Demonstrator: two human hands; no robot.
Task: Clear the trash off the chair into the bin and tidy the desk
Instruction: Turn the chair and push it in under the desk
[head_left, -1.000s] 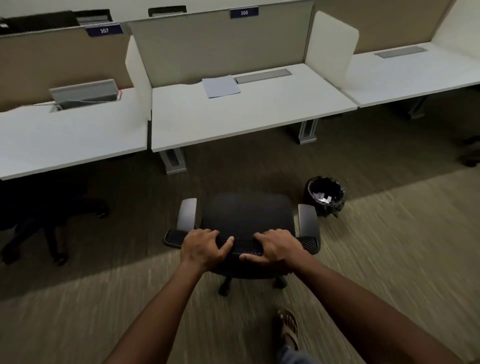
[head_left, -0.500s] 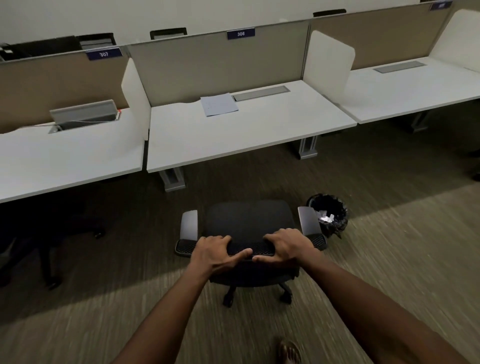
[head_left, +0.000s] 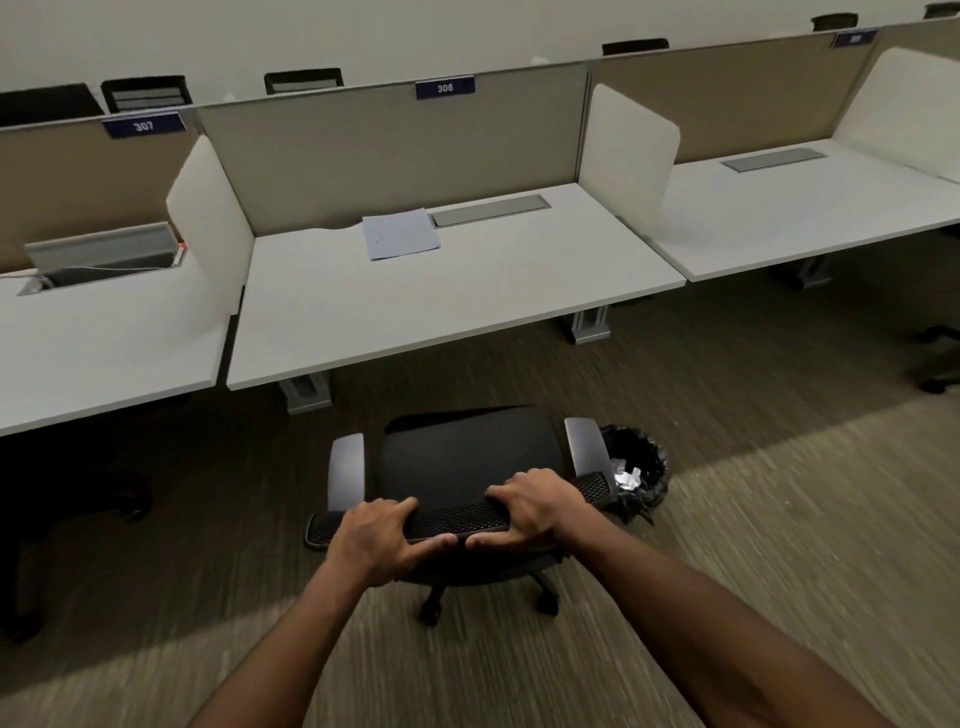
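A black office chair (head_left: 467, 452) with grey armrests stands on the carpet in front of the white desk (head_left: 447, 301) marked 306. Its seat shows nothing on it. My left hand (head_left: 379, 538) and my right hand (head_left: 535, 506) both grip the top edge of the chair's mesh backrest. A black-lined bin (head_left: 636, 470) with crumpled white paper inside sits on the floor just right of the chair, touching or almost touching its armrest. A pale blue sheet of paper (head_left: 400, 240) lies flat near the back of the desk.
Desk 307 (head_left: 104, 332) to the left has an open grey cable tray (head_left: 104, 254). Another desk (head_left: 810, 213) lies to the right. White dividers separate them. Dark chair bases sit at far left (head_left: 67, 499) and far right (head_left: 935, 358).
The chair has rolled forward toward desk 306 with both hands on its backrest. The bin now sits right beside the chair's right armrest, and the desk looks closer.
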